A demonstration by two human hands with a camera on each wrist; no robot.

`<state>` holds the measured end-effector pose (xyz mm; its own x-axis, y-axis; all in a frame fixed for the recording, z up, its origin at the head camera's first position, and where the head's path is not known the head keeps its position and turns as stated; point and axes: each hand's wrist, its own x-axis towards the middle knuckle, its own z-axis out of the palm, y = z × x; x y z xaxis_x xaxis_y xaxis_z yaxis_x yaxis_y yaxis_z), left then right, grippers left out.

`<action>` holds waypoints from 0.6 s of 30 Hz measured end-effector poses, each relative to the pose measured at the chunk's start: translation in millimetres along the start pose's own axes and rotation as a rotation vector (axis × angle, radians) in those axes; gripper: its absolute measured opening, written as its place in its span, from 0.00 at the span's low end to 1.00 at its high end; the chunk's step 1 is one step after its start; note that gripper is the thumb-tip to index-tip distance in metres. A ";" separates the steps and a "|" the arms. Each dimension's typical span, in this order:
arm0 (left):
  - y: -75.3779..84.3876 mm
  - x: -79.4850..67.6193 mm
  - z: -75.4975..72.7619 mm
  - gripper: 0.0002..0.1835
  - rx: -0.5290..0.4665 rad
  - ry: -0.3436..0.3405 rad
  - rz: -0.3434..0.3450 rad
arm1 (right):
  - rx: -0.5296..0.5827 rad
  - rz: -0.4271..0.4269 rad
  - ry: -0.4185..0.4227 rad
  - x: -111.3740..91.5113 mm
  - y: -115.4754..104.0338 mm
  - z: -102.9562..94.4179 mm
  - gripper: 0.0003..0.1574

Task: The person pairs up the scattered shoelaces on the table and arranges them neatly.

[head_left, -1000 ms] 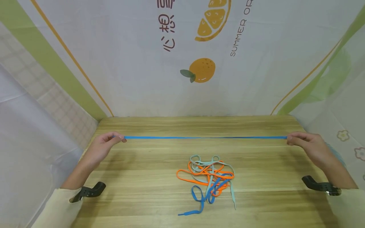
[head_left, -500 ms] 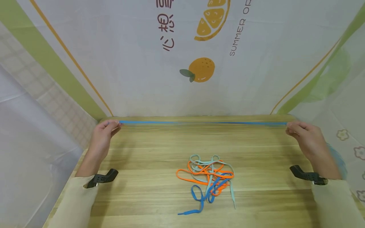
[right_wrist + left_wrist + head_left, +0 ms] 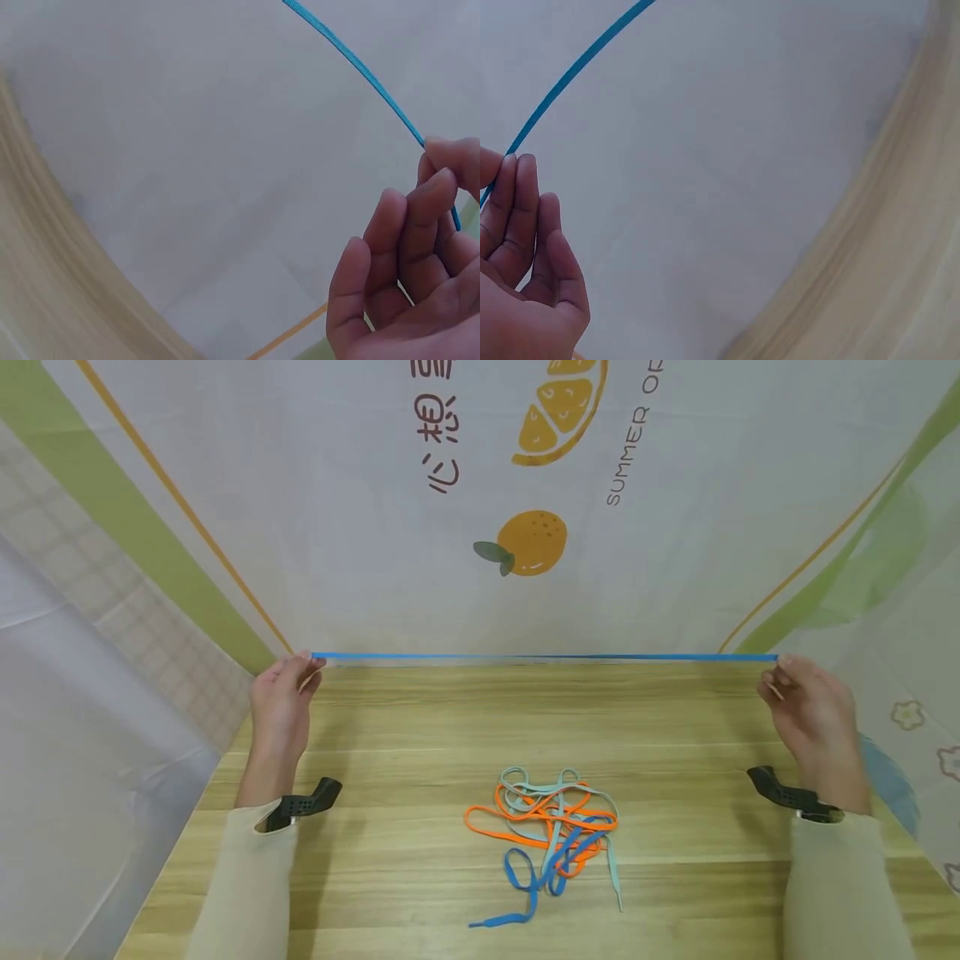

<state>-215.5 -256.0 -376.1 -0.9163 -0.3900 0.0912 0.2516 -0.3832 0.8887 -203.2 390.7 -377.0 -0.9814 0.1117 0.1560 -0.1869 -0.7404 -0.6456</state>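
Observation:
A flat blue shoelace (image 3: 420, 656) runs straight and taut between my two hands, level with the far edge of the table. My left hand (image 3: 279, 697) pinches its left end between thumb and fingertips; the left wrist view shows the blue lace (image 3: 570, 73) leaving that pinch. At the other end, my right hand (image 3: 817, 706) pinches the lace with thumb and forefinger, and a short tail hangs past the fingers (image 3: 386, 217) in the right wrist view. Both hands are raised above the tabletop. Nearer me lies a tangled pile of orange (image 3: 487, 811), pale green (image 3: 612, 868) and blue laces (image 3: 510, 918).
The wooden table (image 3: 390, 877) carries the lace pile near its middle. A white cloth backdrop (image 3: 337, 527) with orange-fruit prints rises behind the far edge. Cloth side walls (image 3: 97, 710) close in on the left and right. A black wrist mount sits on each forearm.
Both hands have risen and moved away from me, carrying the stretched blue shoelace toward the backdrop. The right hand has also shifted slightly right over the last half second. The lace pile has stayed put.

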 end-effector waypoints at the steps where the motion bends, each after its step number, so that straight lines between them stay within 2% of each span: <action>1: -0.6 0.6 2.4 0.16 -0.021 0.010 0.008 | 0.012 -0.007 0.011 1.7 0.7 0.6 0.21; 5: -2.4 2.6 9.5 0.15 -0.096 0.036 0.048 | 0.009 -0.041 0.049 8.0 3.4 1.8 0.20; 8: -5.0 5.6 12.9 0.14 -0.087 0.038 0.078 | -0.034 -0.069 0.069 11.1 4.0 -0.4 0.18; 11: -8.9 9.5 13.5 0.15 -0.002 0.039 0.100 | -0.099 -0.083 0.083 14.1 4.6 -6.4 0.16; 18: -19.1 22.1 5.4 0.16 0.308 0.026 0.106 | -0.250 -0.068 0.084 22.5 11.3 -23.9 0.16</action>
<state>-242.2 -252.8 -388.6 -0.8809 -0.4368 0.1821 0.2349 -0.0695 0.9695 -228.5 400.7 -398.6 -0.9646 0.2176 0.1492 -0.2468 -0.5442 -0.8018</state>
